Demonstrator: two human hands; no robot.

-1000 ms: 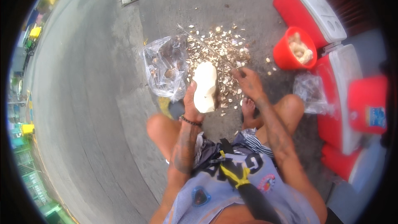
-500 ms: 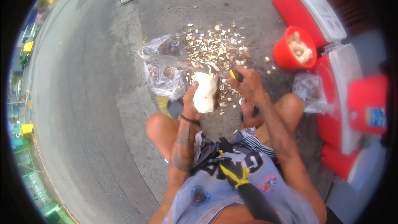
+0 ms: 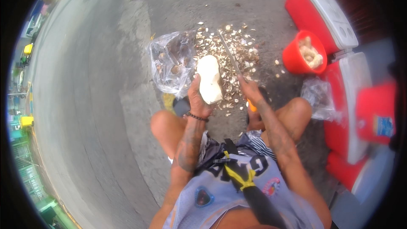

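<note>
My left hand [image 3: 199, 101] grips a large, pale, peeled root [image 3: 209, 78] from its lower left side, holding it above the ground. My right hand [image 3: 251, 91] is closed on a long knife [image 3: 230, 53] with an orange handle, its blade angled forward and slightly left beside the root's right side. Beneath and beyond both spreads a heap of white and brown shavings [image 3: 241, 46]. A clear plastic bag [image 3: 169, 55] with brown pieces inside lies to the left of the root.
A red bucket [image 3: 292, 59] of pale roots stands at the right, before red coolers [image 3: 305, 8] with white lids. A crumpled clear bag [image 3: 313, 97] lies by my right knee. A grey road [image 3: 76, 101] runs along the left, with yellow objects and railings at the far edge.
Half a second ago the blade lay sideways across the root's top; now it points forward, off the root. My left hand and the root are slightly higher in view.
</note>
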